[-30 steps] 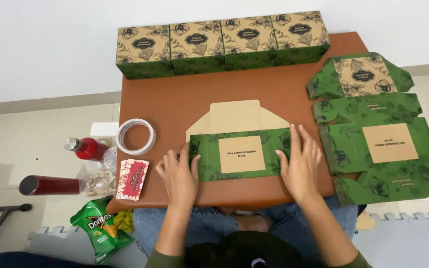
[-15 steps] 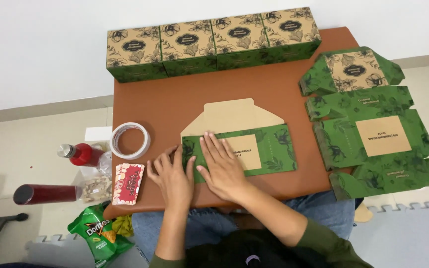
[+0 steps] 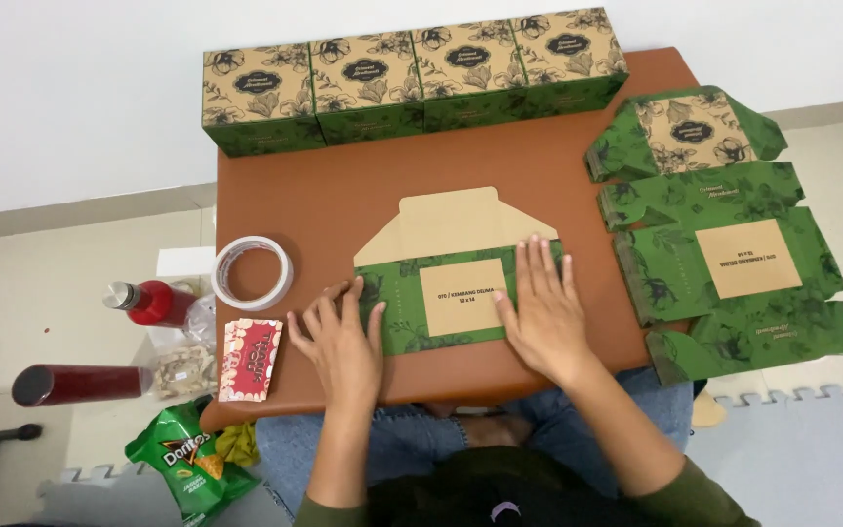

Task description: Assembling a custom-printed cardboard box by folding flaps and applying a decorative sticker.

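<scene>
A flat green and tan cardboard box blank (image 3: 441, 256) lies partly folded on the brown table (image 3: 343, 195), its tan flap pointing away from me. My left hand (image 3: 341, 337) rests flat on its left end, fingers spread. My right hand (image 3: 541, 307) presses flat on its right half, beside the tan label panel. Neither hand grips anything.
Several assembled floral boxes (image 3: 412, 73) line the table's far edge. A stack of unfolded green blanks (image 3: 724, 244) overhangs the right side. A tape roll (image 3: 252, 272) and a small red packet (image 3: 251, 359) sit at left. Red bottles (image 3: 148, 301) and a green snack bag (image 3: 185, 459) lie on the floor.
My right hand slid from the blank's right end to its left part, then back to the right half. My left hand stayed at the left end.
</scene>
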